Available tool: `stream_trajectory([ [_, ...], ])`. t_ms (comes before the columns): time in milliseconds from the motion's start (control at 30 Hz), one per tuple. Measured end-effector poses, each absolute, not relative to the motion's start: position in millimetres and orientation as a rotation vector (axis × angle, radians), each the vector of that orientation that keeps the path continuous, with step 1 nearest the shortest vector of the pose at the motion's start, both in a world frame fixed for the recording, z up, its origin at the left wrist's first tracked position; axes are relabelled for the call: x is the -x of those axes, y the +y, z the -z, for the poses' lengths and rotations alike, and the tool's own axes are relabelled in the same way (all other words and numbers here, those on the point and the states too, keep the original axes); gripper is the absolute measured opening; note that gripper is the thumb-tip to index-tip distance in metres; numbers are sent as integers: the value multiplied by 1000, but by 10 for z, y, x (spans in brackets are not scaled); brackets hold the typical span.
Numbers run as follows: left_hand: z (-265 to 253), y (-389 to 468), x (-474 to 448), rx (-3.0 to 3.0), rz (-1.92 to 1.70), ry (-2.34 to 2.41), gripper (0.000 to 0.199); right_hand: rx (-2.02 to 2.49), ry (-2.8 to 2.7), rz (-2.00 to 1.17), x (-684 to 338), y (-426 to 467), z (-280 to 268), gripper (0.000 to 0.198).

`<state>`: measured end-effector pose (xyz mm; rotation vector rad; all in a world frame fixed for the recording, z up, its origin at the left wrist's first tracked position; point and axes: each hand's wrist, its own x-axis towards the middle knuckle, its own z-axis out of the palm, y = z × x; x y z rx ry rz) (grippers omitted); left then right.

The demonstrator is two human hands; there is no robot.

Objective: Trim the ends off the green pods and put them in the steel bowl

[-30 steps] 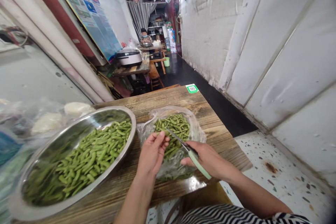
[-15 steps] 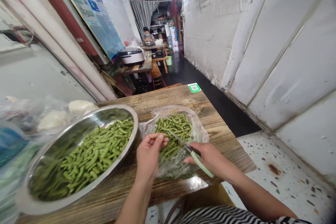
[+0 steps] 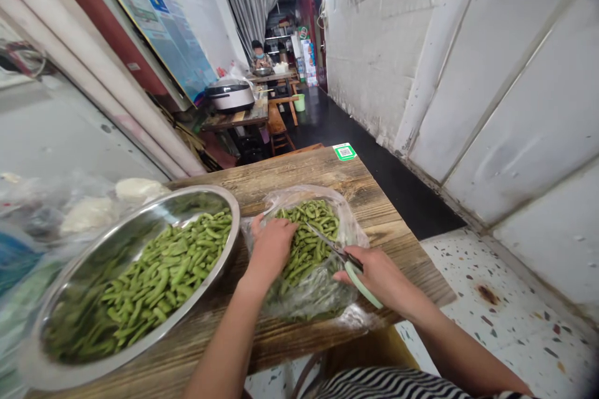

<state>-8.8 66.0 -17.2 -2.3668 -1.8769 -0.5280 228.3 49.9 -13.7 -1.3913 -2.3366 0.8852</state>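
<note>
My left hand [image 3: 274,248] is palm down over the left side of a clear plastic bag [image 3: 352,219]. Its fingers are apart, partly hidden, and reach to the green soybean pods [image 3: 311,249] inside; no held pod shows. Scissors [image 3: 358,283] with pale green handles are in my right hand [image 3: 374,271], at the right side of the bag. Their blades point up and left over the pods. To the left, a large steel basin [image 3: 234,224] holds many more pods [image 3: 173,274].
The wooden table [image 3: 388,230] carries the bag and basin, with a green QR card [image 3: 345,151] at its far corner. Plastic-wrapped items [image 3: 88,215] crowd the left. Farther back are a cooker [image 3: 230,96] on another table and a seated person [image 3: 261,57].
My left hand has turned palm down and reached forward into the bag; its earlier pinch has come apart. The scissors stay over the pods in my right hand. The view has shifted slightly.
</note>
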Motion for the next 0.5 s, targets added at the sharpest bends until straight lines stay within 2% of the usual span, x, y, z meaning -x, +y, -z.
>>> stream_trajectory([
  [100,170,651,101,2377,761,-2058,23,1413,-2352,-844,-2246,486,129,34],
  [300,129,489,84,2196,1806,-2439,23,1362,-2319,-815,-2158,475,49,37],
  [500,214,446,9,1974,2189,-2493,28,1378,-2345,-760,-2084,450,22,41],
])
